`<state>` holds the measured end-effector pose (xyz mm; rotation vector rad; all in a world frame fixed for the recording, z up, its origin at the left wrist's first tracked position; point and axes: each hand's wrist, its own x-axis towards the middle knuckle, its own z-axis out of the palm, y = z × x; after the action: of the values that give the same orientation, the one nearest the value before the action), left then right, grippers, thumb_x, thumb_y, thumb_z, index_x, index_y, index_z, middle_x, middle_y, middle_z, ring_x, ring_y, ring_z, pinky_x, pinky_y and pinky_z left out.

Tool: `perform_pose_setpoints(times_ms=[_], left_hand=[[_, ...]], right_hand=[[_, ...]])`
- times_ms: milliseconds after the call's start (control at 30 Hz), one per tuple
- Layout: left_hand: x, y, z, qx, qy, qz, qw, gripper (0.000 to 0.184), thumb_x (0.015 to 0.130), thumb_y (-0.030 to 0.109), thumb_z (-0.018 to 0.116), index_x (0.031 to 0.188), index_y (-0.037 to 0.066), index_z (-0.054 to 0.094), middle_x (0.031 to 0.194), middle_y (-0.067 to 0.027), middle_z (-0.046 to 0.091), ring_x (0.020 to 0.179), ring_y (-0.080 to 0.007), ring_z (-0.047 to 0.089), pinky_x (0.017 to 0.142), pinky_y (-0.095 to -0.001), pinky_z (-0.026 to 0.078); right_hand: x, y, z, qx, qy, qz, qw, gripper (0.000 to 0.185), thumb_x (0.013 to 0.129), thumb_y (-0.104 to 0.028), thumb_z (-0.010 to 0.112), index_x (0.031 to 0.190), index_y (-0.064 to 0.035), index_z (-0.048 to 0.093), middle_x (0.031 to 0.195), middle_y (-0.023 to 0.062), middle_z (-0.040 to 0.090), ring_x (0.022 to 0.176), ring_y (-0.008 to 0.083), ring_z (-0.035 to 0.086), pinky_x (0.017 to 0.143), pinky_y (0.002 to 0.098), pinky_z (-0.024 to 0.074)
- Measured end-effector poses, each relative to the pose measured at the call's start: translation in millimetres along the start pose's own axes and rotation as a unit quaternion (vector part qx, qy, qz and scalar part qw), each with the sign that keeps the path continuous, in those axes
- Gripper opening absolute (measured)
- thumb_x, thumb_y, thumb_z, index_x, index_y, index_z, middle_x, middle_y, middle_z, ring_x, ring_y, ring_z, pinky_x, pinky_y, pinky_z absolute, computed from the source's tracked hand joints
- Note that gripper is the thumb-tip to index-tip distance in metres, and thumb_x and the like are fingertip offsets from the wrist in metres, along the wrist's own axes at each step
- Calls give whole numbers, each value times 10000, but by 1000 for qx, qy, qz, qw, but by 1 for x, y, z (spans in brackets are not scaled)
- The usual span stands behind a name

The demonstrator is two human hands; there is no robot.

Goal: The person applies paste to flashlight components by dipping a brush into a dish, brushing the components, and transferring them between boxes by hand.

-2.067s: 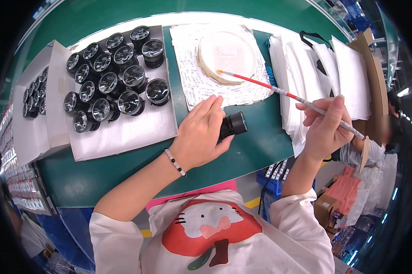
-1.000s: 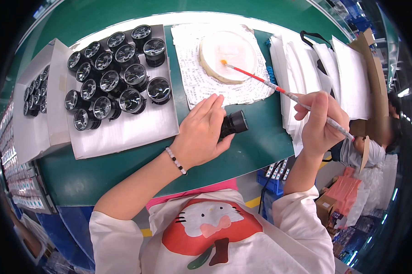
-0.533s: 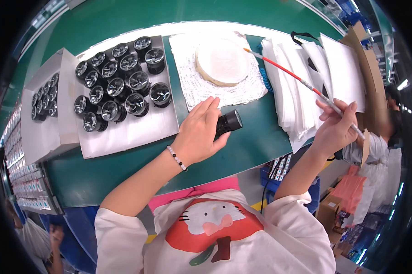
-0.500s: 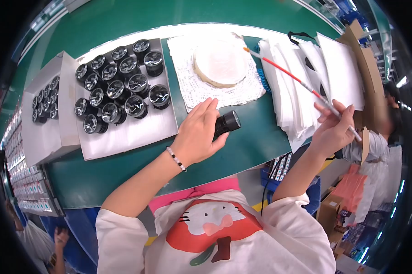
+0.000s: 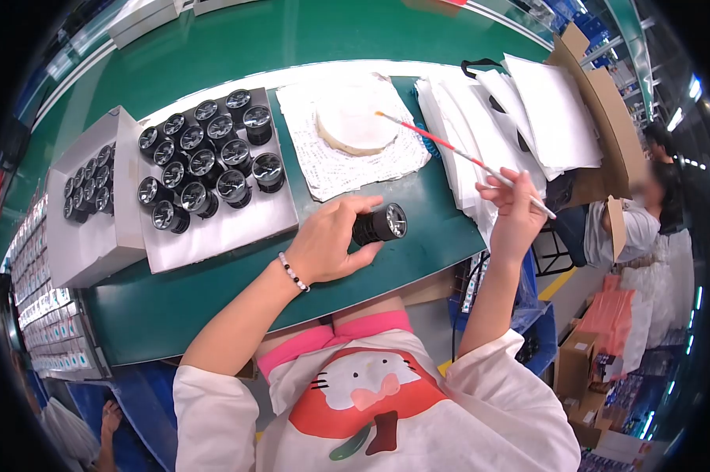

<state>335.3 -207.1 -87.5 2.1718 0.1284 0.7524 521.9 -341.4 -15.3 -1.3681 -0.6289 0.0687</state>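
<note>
My left hand [image 5: 333, 240] is closed around a black flashlight head [image 5: 380, 224], its clear reflector end turned to the right. In my right hand [image 5: 515, 206] is a slim paintbrush [image 5: 467, 156] with a red and silvery handle, gripped near its rear end. The orange bristle tip reaches over a round white-topped pad [image 5: 359, 118], and I cannot tell whether it touches. That pad sits on a crumpled printed sheet [image 5: 331, 175]. To the left, a white open tray [image 5: 213, 240] carries several similar black flashlight heads [image 5: 202, 163], lens up.
Another white box [image 5: 103, 244] with several flashlight heads stands at far left. White sheets [image 5: 469, 149] and a cardboard box [image 5: 606, 118] are on the right. The green table's near edge [image 5: 308, 318] lies before me. Other people sit at far right and lower left.
The flashlight head has turned, showing more of its reflector. My right hand has moved left, bringing the brush tip from the pad's right edge to over its top. The view has shifted slightly.
</note>
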Motion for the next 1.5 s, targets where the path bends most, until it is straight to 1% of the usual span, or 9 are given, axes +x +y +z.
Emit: perform_pose_setpoints(times_ms=[67, 200, 367, 567, 800, 1200, 1333, 1433, 1500], left_hand=[[0, 5, -2, 4, 6, 30, 1000, 457, 634, 74, 631, 1008, 32, 373, 1015, -123, 540, 842, -267, 556, 721, -310, 447], [-2, 2, 2, -10, 5, 39, 999, 459, 637, 113, 644, 1001, 36, 374, 979, -118, 547, 808, -265, 557, 702, -320, 448], [-4, -1, 2, -1, 7, 35, 999, 475, 656, 190, 648, 1009, 47, 365, 941, -113, 548, 776, -273, 552, 665, -337, 448], [-3, 2, 1, -38, 31, 16, 999, 432, 627, 42, 635, 980, 32, 386, 994, -146, 550, 846, -262, 563, 732, -308, 446], [3, 0, -3, -64, 102, 110, 987, 547, 602, -23, 630, 1041, 67, 316, 1079, -185, 497, 951, -295, 520, 782, -337, 420], [1, 1, -3, -34, 102, 120, 987, 597, 564, -40, 653, 1044, 103, 328, 1073, -159, 506, 934, -305, 517, 770, -350, 420], [3, 3, -8, -7, 119, 140, 983, 575, 580, -32, 643, 1047, 88, 331, 1063, -155, 509, 947, -298, 506, 786, -346, 409], [5, 5, -9, -19, 162, 132, 978, 474, 630, 0, 623, 1035, 41, 378, 1015, -140, 529, 920, -257, 523, 794, -323, 401], [2, 12, -10, -64, 154, 5, 986, 399, 672, 31, 608, 1020, 12, 413, 976, -128, 541, 891, -219, 534, 784, -297, 404]], right_hand=[[-6, 0, 11, -91, -35, -45, 994, 293, 863, -167, 432, 808, 94, 555, 624, 147, 586, 512, 157, 575, 522, 250, 478], [-10, -3, 18, -93, -69, -47, 992, 304, 864, -165, 434, 769, 94, 563, 584, 135, 578, 482, 153, 565, 493, 228, 455], [-4, -6, 18, -26, 15, -54, 998, 327, 867, -179, 426, 721, 85, 551, 559, 137, 568, 465, 155, 560, 464, 236, 455], [-10, -4, 21, -104, 13, -99, 990, 302, 859, -171, 438, 792, 97, 559, 628, 160, 584, 501, 168, 575, 495, 250, 469], [-12, -18, 23, -88, -1, -184, 979, 250, 850, -112, 428, 801, 93, 562, 650, 144, 591, 546, 180, 587, 546, 251, 465], [-15, -19, 28, -156, -46, -139, 977, 193, 823, -51, 453, 758, 80, 578, 591, 101, 582, 564, 134, 574, 558, 215, 439], [-23, -31, 21, -90, 14, -175, 980, 231, 841, -94, 436, 778, 89, 562, 679, 142, 594, 581, 188, 598, 573, 266, 478], [-25, -21, 12, -41, 26, -110, 993, 232, 850, -122, 428, 862, 92, 518, 720, 180, 590, 606, 225, 609, 609, 319, 501], [-28, -18, 6, 0, 29, -57, 998, 227, 849, -121, 426, 910, 86, 495, 739, 195, 587, 627, 237, 610, 655, 346, 500]])
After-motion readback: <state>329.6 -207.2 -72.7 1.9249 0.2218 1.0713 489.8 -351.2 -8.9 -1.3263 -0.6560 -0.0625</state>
